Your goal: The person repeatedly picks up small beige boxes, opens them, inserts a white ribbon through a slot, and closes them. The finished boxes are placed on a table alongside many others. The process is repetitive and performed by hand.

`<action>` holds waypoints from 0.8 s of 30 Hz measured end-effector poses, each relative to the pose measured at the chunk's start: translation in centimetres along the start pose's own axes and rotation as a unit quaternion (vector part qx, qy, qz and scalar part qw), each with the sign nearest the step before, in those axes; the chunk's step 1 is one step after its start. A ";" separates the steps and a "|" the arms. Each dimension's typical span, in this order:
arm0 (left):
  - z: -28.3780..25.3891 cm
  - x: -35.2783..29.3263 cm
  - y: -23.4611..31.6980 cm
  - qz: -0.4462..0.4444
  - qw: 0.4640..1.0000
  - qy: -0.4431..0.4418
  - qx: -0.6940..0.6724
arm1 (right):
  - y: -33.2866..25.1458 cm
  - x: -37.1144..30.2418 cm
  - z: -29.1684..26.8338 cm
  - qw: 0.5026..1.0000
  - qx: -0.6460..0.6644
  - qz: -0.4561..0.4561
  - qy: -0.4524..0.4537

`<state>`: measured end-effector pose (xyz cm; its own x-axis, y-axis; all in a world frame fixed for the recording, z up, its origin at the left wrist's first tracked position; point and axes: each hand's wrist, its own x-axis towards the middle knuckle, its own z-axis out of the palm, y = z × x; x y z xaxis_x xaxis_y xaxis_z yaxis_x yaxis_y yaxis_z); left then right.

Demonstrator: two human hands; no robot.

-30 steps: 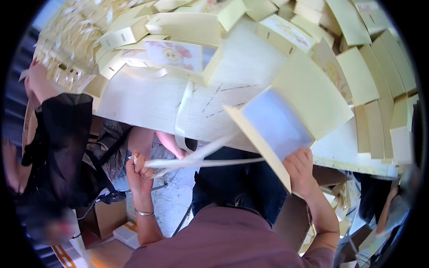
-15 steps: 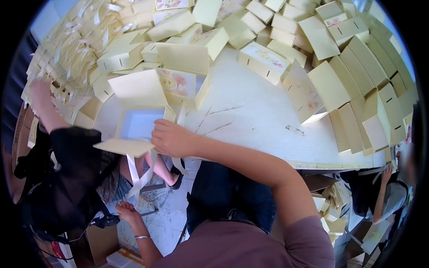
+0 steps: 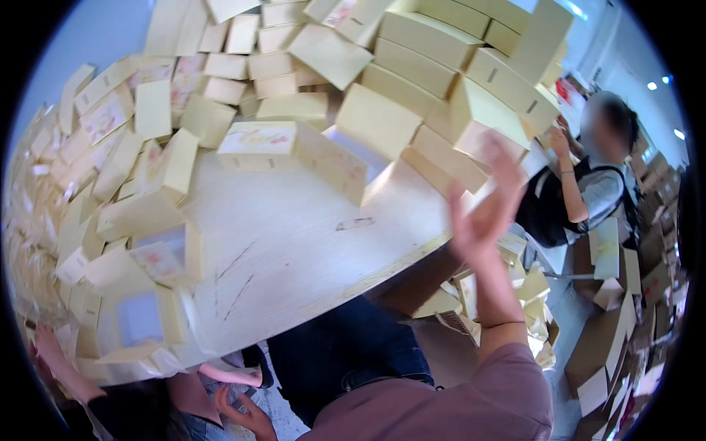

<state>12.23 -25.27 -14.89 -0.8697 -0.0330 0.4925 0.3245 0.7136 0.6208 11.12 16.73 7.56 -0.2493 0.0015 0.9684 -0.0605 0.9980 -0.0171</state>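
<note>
My right hand is raised over the table's right edge, its fingers spread and slightly blurred, with nothing in it. Just beyond it is a stack of cream cardboard boxes; the closest is a pale box. Low in the view, below the table edge, my left hand hangs with its fingers apart, holding nothing. An open cream box with a white inside lies at the table's near left edge. Behind it stands another open box with a floral panel.
Cream boxes, some flower-printed, pile along the far side of the white table. An open floral box stands mid-table. A co-worker's arm reaches in at left; another person stands at right. Boxes fill a carton below the table.
The view has swung right. My right hand has let go of the open box at left and moved to the boxes at right. My left hand's curled fingers have opened.
</note>
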 end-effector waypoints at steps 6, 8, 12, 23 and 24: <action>5.4 6.7 9.3 0.175 0.966 -0.099 -0.161 | 9.8 2.3 -8.3 0.971 -0.227 0.067 -0.019; 6.5 8.5 12.8 0.279 0.932 -0.114 -0.204 | 12.2 3.4 -8.9 0.970 -0.229 0.083 0.004; 7.7 11.3 19.8 0.411 0.861 -0.125 -0.273 | 17.0 9.1 -8.7 0.979 -0.169 0.090 0.070; 9.5 10.1 24.4 0.449 0.820 -0.121 -0.333 | 16.0 25.3 -4.9 0.794 -0.518 0.227 -0.222; 9.5 10.0 24.7 0.457 0.816 -0.118 -0.333 | 17.6 25.7 -3.9 0.780 -0.522 0.224 -0.261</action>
<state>8.02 -1.38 -0.43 -0.1732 0.4921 0.8532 0.9401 -0.1757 0.2922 7.43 34.62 33.08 -0.3955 0.6119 0.6850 0.8987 0.4117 0.1512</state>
